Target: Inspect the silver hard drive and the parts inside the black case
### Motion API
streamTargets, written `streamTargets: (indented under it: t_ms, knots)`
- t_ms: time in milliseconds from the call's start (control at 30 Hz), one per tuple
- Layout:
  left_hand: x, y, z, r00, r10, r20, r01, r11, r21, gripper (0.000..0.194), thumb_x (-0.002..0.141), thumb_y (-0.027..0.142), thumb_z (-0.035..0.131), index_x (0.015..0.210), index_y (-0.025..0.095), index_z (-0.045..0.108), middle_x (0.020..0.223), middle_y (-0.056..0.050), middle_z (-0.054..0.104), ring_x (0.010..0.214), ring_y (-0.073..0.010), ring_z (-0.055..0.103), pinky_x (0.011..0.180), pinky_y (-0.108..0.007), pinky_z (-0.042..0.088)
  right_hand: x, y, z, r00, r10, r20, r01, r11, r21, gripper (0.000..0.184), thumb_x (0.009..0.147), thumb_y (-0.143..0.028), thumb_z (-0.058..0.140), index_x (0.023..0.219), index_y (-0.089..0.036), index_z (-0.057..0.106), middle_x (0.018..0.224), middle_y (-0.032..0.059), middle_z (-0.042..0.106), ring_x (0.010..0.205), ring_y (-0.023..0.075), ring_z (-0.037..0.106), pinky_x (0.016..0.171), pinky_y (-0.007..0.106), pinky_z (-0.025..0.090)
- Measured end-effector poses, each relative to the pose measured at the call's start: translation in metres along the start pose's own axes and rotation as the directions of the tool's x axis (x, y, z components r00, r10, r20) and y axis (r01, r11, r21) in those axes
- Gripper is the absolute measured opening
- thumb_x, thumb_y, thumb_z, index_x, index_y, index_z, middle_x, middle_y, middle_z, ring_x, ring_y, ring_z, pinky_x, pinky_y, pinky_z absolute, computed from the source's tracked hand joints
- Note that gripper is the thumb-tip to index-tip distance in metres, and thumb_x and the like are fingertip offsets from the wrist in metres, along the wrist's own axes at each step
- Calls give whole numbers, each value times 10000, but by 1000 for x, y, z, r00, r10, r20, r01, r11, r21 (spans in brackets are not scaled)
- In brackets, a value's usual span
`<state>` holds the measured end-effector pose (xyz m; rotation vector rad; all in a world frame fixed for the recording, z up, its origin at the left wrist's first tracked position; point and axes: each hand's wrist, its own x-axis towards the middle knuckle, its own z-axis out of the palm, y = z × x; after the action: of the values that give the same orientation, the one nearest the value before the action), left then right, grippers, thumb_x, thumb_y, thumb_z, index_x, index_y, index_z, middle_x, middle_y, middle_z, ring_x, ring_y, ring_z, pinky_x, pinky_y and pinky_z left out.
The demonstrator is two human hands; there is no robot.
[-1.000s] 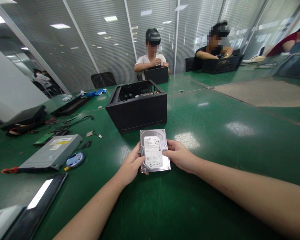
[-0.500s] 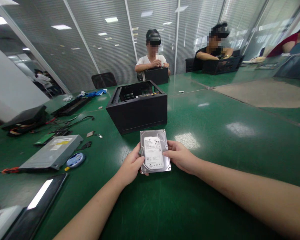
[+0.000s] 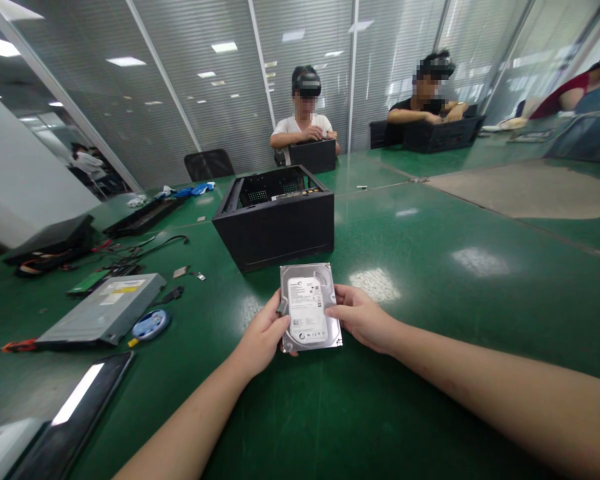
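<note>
**Hard drive (image 3: 311, 308) gripped from both sides, label toward my camera**

Through the head view I have the left hand (image 3: 263, 333) pinching the drive's left edge, thumb on its face, and the right hand (image 3: 363, 317) pinching the opposite edge in much the same way. The drive sits between them; I can't tell whether its underside meets the green worktop (image 3: 460, 320). Just beyond the hands stands a black computer case (image 3: 280, 230), open at the top. Well to the left of the left hand I see a grey optical drive (image 3: 105, 303), and nearer to that hand a blue round object (image 3: 151, 325) with a yellow tab. A red-handled screwdriver (image 3: 20, 345) lies farther out on that side, and loose cables (image 3: 173, 240) lie beyond the optical drive. Across from the hands, a co-worker (image 3: 303, 127) in a white top works at another dark case (image 3: 314, 155).
</note>
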<state>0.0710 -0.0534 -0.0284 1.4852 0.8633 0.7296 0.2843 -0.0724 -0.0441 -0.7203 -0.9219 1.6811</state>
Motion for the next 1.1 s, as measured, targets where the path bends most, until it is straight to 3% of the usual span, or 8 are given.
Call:
streamTargets:
  t_ms: [233,500,767,1100]
  knots:
    - [-1,3,2,1000,2,4,-2,1000,-5,704,896,300,497,1529,214,199,1097,-121,677,551,-130,622,490,-261,502,3,6,-5,999,-32,13,32,999,-42,481,694,-128,719,1160,-153,603,1076,107,719,1000,258,691,972,492,500]
    - [-2,2,0,999,3,-39,-1,999,40,656,888,288,493,1501,194,280,1075,-98,684,597,-134,635,559,-270,529,4,9,-6,999,-36,-1,35,996,-76,456,717,-117,703,1161,-146,603,1072,106,722,991,255,696,971,498,501]
    - [-2,2,0,999,-29,-36,30,999,18,679,916,342,504,1524,240,219,1146,-109,652,646,-152,660,454,-222,478,3,6,-3,999,-35,-5,34,995,-90,447,714,-119,700,1152,-147,611,1069,102,725,980,254,700,951,488,518]
    - [-2,4,1,999,-23,-45,23,1000,0,671,905,341,531,1507,220,260,1183,-120,645,652,-148,650,489,-241,519,4,7,-4,999,-38,3,38,996,-76,432,700,-111,693,1126,-154,628,1066,95,727,1001,250,695,976,478,504]
